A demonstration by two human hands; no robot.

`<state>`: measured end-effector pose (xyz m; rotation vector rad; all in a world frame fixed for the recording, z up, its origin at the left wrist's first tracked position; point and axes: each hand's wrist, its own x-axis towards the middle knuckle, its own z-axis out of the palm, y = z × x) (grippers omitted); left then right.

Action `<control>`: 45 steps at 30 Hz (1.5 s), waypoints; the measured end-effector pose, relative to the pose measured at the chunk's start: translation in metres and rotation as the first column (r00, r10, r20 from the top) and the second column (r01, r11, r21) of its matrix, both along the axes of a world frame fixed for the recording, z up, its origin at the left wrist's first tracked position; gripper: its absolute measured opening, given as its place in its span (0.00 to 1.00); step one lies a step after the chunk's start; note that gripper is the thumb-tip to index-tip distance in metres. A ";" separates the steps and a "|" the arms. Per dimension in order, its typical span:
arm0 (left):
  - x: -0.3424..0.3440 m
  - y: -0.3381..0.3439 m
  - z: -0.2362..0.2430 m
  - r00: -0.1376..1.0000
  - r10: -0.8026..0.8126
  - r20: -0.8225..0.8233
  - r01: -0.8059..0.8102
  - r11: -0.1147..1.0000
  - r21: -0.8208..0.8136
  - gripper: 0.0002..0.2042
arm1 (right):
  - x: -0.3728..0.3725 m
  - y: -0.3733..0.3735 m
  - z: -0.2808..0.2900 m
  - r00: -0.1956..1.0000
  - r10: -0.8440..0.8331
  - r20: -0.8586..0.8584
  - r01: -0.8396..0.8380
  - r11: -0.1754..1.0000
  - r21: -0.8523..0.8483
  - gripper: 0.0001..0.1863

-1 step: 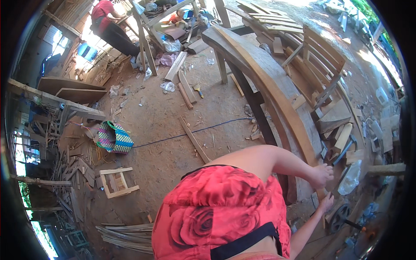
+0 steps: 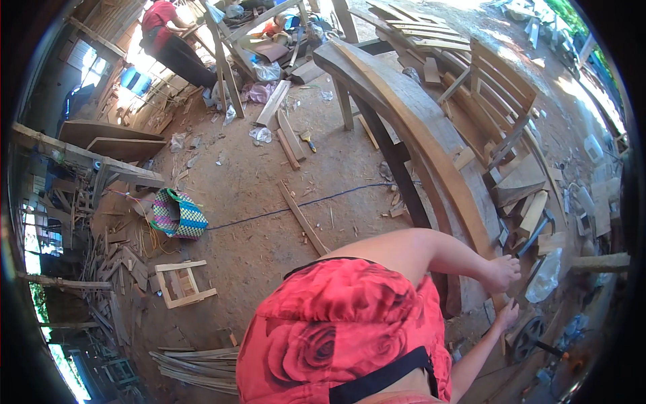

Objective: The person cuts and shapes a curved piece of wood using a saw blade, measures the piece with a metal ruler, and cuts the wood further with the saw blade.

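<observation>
A long, curved wooden board (image 2: 431, 145) lies along the bench top (image 2: 410, 87) at my right, running from the far end toward me. At its near end my left hand (image 2: 503, 272) is closed on the board, its fingers curled toward the right edge. Just nearer to me, my right hand (image 2: 507, 314) grips the tip of the same board, fingers bent around it. Part of the board's end is hidden between the two hands. A blue-framed saw (image 2: 536, 235) lies right of my left hand, with a clear plastic bag (image 2: 544, 276) beside it.
A black wheel (image 2: 527, 339) stands near my right hand. Slatted wooden furniture (image 2: 501, 84) is beyond the bench. On the floor are a woven basket (image 2: 177, 213), a small wooden frame (image 2: 184, 284), a paintbrush (image 2: 308, 140) and loose planks. Another person (image 2: 161, 30) stands far left.
My left hand and forearm have shifted very slightly to the right. The board and the things around it stay where they were.
</observation>
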<state>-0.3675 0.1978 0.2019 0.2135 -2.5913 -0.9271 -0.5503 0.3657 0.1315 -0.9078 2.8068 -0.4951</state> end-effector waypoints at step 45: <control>-0.063 0.010 -0.040 0.827 0.296 0.478 -0.163 0.940 -0.300 0.22 | 0.142 0.021 0.031 0.918 -0.282 0.280 0.291 0.957 0.009 0.16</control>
